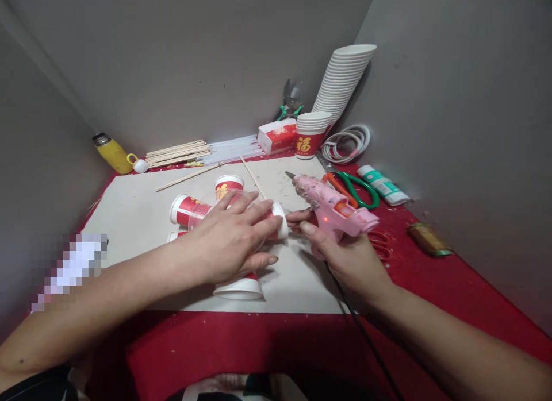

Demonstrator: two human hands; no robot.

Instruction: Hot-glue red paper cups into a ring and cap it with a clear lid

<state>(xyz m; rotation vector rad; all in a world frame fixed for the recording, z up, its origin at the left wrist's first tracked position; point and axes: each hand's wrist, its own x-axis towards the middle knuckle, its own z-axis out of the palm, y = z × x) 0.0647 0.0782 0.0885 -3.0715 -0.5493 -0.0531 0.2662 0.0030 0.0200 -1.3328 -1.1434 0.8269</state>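
A cluster of red-and-white paper cups (190, 208) joined at their bases lies on a white board (133, 217). My left hand (233, 237) rests on top of the cluster with its fingers spread over the cups. My right hand (345, 254) grips a pink hot glue gun (332, 205), whose nozzle points up and to the left. The fingertips of that hand touch the rim of the cup on the right (280, 217). A thin wooden stick (254, 180) rises from the cluster.
At the back stand a tall stack of white cups (340, 79), a short stack of red cups (308, 137), a tissue box (276, 137), wooden sticks (176, 153) and a yellow bottle (112, 154). Green scissors (357, 185), a glue tube (382, 185) and coiled cable (347, 142) lie right.
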